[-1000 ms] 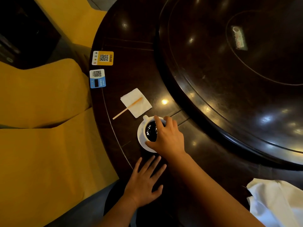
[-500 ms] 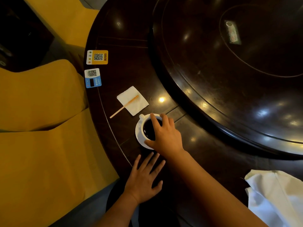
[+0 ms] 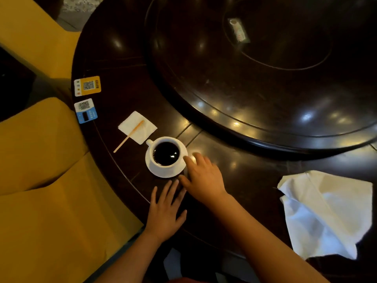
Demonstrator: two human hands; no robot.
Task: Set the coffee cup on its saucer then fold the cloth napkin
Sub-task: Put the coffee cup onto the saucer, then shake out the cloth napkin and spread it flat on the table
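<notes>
Head view, coffee cup (image 3: 166, 153) on saucer (image 3: 163, 173), right hand (image 3: 204, 177) empty beside, stirrer (image 3: 129, 136) on paper napkin (image 3: 137, 127)

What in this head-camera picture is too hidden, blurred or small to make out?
- Blurred right hand: whether its fingers touch the white saucer.
- Yellow QR card and blue QR card: print too small.
- Crumpled white cloth napkin: folds hide its shape.
- Pale label on the dark turntable: blurred.

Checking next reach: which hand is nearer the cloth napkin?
Right. The right hand is beside the saucer, left of the cloth napkin across bare table; the left hand lies flat farther left.
</notes>
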